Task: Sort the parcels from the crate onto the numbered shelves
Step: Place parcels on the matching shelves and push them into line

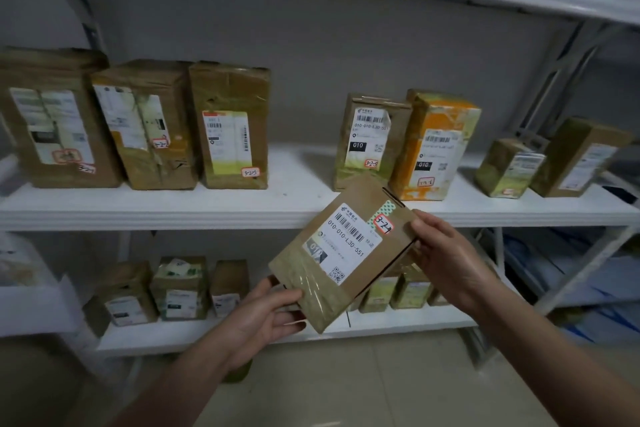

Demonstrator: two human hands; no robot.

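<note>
Parcel (346,253), flat brown cardboard, tagged 3-2-4: my left hand (270,317) and right hand (448,260) clamp it before the front edge of the white shelf (173,215). I should stand it between brown box 3-2-3 (230,125) and brown box 3-2-5 (370,139), tag outward.

The held parcel (343,253) covers the bottom edge of the box tagged 3-2-5 (370,139) just above it, and much of the low-shelf boxes (408,291) behind its lower right corner. Up and right of it, the orange box's sticker (426,181) is too blurred to read, perhaps a shelf number. Far left of it, the largest box (52,121) is cut by the frame edge.
</note>
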